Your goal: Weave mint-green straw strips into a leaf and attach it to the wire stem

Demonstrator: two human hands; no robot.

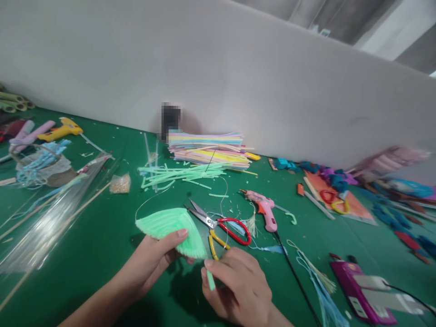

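My left hand (163, 250) grips a light-green fan-shaped piece (166, 220) that looks built from pipe cleaners laid side by side, its thumb flat on top. Close to the fan's right corner, my right hand (240, 286) pinches a short light-green pipe cleaner (210, 279) between thumb and fingers. A thin wire or thread loops from the fan's left tip. Red-handled scissors (218, 222) lie open just beyond my hands, with yellow-handled pliers (214, 243) partly under them. The fingers of my left hand beneath the fan are mostly hidden.
Loose green pipe cleaners (184, 175) lie before a multicoloured bundle (207, 150) by the grey wall. A pink glue gun (264, 206) with a black cord rests to the right, near tassels (316, 281) and a purple device (357, 290). Leftward are clear plastic sleeves (57, 227) and a yellow glue gun (64, 130).
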